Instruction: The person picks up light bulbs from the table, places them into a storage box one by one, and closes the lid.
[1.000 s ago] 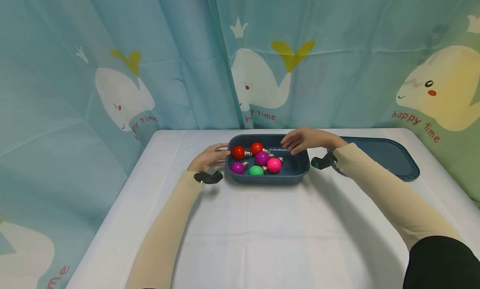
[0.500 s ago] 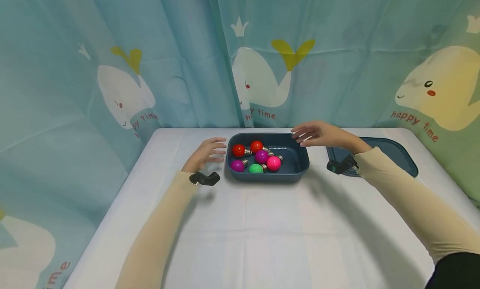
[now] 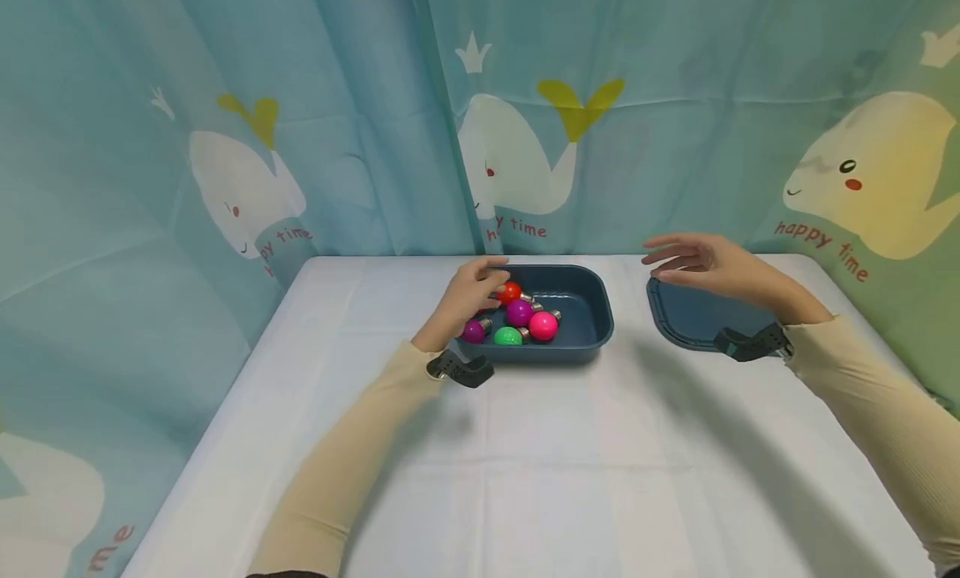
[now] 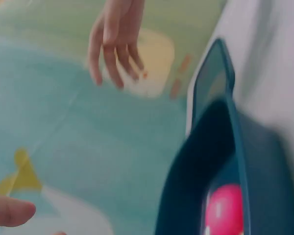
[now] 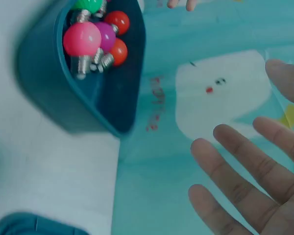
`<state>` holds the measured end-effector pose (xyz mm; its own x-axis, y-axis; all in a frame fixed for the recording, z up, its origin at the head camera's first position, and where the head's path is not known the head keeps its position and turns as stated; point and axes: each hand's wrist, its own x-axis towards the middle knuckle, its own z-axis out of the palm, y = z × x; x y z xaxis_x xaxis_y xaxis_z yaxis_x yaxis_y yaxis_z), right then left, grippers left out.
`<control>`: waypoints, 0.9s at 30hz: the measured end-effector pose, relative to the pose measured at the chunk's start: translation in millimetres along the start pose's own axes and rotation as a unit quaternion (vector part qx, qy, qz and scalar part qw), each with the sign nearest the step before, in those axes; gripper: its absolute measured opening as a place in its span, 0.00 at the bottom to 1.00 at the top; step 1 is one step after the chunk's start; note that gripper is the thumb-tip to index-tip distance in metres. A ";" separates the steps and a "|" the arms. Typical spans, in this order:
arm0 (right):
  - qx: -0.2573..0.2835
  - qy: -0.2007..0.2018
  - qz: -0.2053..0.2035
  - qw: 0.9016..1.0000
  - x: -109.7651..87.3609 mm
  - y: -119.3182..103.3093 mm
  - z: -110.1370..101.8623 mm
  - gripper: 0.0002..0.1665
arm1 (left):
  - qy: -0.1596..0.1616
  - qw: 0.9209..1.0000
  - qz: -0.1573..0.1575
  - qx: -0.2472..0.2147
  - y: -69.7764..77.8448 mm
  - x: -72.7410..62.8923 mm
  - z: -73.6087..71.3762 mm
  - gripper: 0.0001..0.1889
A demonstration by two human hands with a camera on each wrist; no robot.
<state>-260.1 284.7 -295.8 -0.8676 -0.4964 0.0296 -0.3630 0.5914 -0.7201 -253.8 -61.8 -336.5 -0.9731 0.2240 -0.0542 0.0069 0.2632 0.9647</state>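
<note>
A dark blue box [image 3: 555,355] stands on the white table, holding several coloured light bulbs with metal screw bases. Among them are a pink bulb [image 3: 543,326], a green bulb [image 3: 507,336], a purple bulb [image 3: 519,313] and a red bulb [image 3: 510,291]. My left hand [image 3: 465,299] hovers over the box's left end with loosely bent fingers, covering part of that end and a bulb there. Off to the right, my right hand [image 3: 708,265] is raised above the dark blue lid [image 3: 693,315]. Its fingers [image 5: 235,186] are spread and hold nothing in the right wrist view.
The lid lies flat to the right of the box, a gap of table between them. A white cloth [image 3: 555,453] covers the table. A teal curtain [image 3: 360,144] with whale prints hangs right behind its back edge.
My left hand first drew back from the box's left side, then came right over its left end. My right hand has moved from above the box rightward to over the lid.
</note>
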 end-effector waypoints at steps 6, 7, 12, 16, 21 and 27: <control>-0.012 0.033 0.011 0.999 -28.5 13.7 -18.8 0.27 | -0.019 0.999 0.031 0.031 16.3 8.0 50.9 0.22; -0.016 0.039 0.013 0.999 -32.5 16.1 -21.6 0.26 | -0.018 0.999 0.030 0.034 18.3 9.6 59.3 0.22; -0.028 0.058 0.030 0.997 -52.4 32.4 -35.3 0.23 | -0.020 0.998 0.031 0.041 27.9 16.3 99.6 0.23; -0.032 0.079 0.041 0.995 -64.6 53.1 -45.6 0.20 | -0.023 0.998 0.033 0.045 30.6 21.8 127.4 0.23; -0.025 0.107 0.073 0.991 -78.6 83.6 -55.4 0.17 | -0.008 0.999 0.032 0.031 25.1 29.0 161.3 0.23; 0.024 0.143 0.082 0.986 -95.8 118.7 -59.6 0.20 | 0.007 0.999 0.031 0.024 13.6 36.0 197.2 0.23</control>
<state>-240.3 440.4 -342.7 -0.9759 -0.1944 0.0994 -0.2001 0.6143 -0.7633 -243.3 134.9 -376.1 -0.9738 0.2273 0.0093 0.0778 0.2943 0.9525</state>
